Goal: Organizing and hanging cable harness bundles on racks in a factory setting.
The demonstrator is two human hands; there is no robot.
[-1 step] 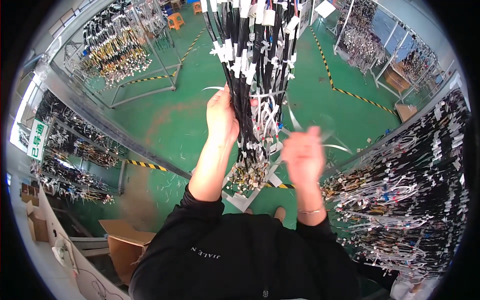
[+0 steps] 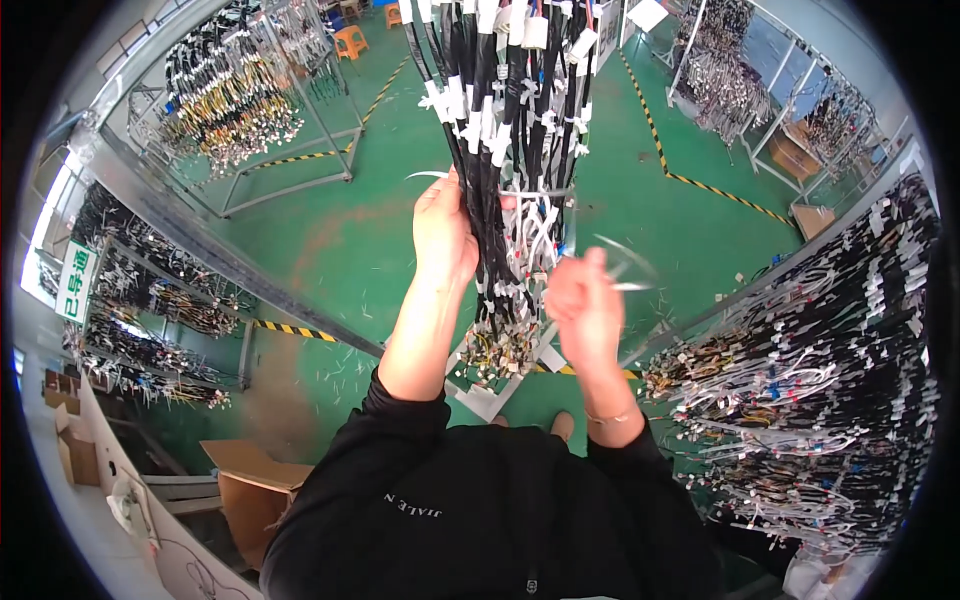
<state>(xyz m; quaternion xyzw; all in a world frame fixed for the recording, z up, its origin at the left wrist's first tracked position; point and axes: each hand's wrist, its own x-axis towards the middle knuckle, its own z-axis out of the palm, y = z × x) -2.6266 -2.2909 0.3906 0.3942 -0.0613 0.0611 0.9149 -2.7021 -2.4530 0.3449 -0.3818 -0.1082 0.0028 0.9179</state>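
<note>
A thick wire harness (image 2: 487, 225) of black-sleeved cables with white labels hangs in front of me. Many small connectors (image 2: 497, 357) cluster at its lower end. My left hand (image 2: 441, 235) is closed round the left side of the bundle, its fingers partly hidden behind the cables. A white cable tie (image 2: 540, 192) crosses the bundle at that height, and a thin white tip sticks out left of my left thumb. To the right of the lower bundle, my right hand (image 2: 585, 305) is closed on loose white cable ties (image 2: 632, 287), whose ends fan out blurred.
Racks of hanging harnesses stand at the right (image 2: 800, 400), the left (image 2: 160, 300) and the far left (image 2: 230, 100). A metal rail (image 2: 250, 270) runs along my left. An open cardboard box (image 2: 255, 490) sits at the lower left. Yellow-black tape (image 2: 655, 140) marks the green floor, strewn with scraps.
My right hand has moved slightly left, closer to the bundle, and the ties in it have swung. My left hand keeps its place on the harness.
</note>
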